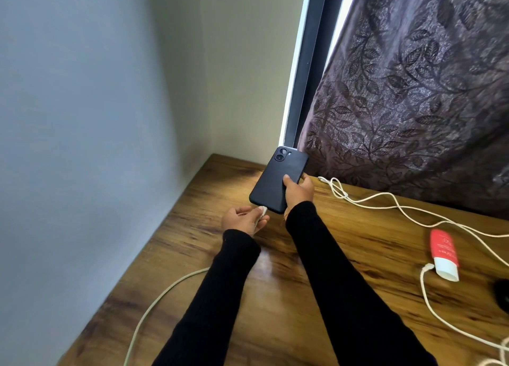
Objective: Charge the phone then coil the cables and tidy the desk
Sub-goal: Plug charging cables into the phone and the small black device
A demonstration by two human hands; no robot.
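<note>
Item: black phone, back up, camera end toward the window corner, lifted off the wooden counter at its far left.

Right grip: grasping the phone's lower right, thumb on the back, fingers round the edge.

Left grip: pinching the white charging plug, its tip at the phone's bottom edge. Whether it is seated I cannot tell.

Charging cable: runs from my left grip down over the counter's left side.

Step in hand, as I judge it: plugging in. To do it well, I hold the phone firm so it does not swing, line the plug straight with the port, and push along the phone's length, not at a slant. I keep slack in the cable so it does not tug sideways.

Also on counter: loose white cables sprawled right, to be coiled later; red-and-white tube near them.

Risk: forcing a tilted plug.
</note>
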